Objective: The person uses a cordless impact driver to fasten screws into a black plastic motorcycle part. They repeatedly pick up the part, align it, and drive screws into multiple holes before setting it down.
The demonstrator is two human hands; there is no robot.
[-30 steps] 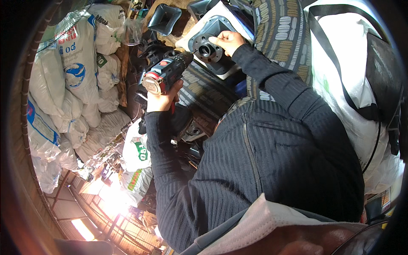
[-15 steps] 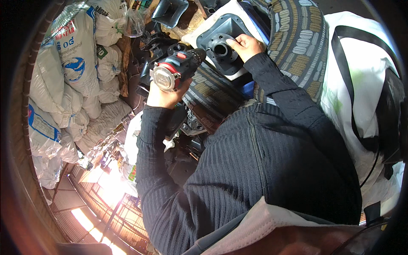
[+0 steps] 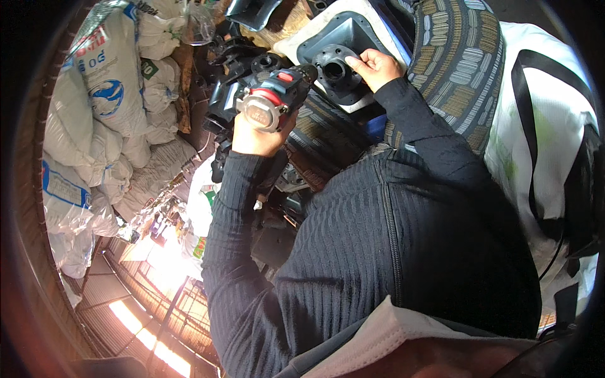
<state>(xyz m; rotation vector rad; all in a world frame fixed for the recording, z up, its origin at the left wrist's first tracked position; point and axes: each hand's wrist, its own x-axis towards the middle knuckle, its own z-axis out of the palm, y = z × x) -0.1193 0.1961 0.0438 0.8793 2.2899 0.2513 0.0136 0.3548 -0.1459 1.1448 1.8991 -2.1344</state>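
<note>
The left hand (image 3: 255, 135) is wrapped tight around the grip of a black and red power drill (image 3: 268, 104), whose nose points toward 2 o'clock at a round black plastic flange (image 3: 334, 69). The flange sits on a grey moulded panel (image 3: 372, 31) at about 12 o'clock in the head view. The right hand (image 3: 373, 66) rests just at 3 o'clock of the flange, fingers curled and pressed down on its rim, so the 2 hands are apart, each busy with its own thing.

The main risk, as I judge it, is how close those fingers lie to the drill's nose. If the bit skids off the flange, it would run straight toward them. The tip itself is too dark to make out, so whether it is seated cannot be told. The panel seems to lie on a striped cushion (image 3: 454, 75), a soft base that could let it rock under pressure. White sacks (image 3: 107, 94) are stacked at 9 o'clock, well clear.
</note>
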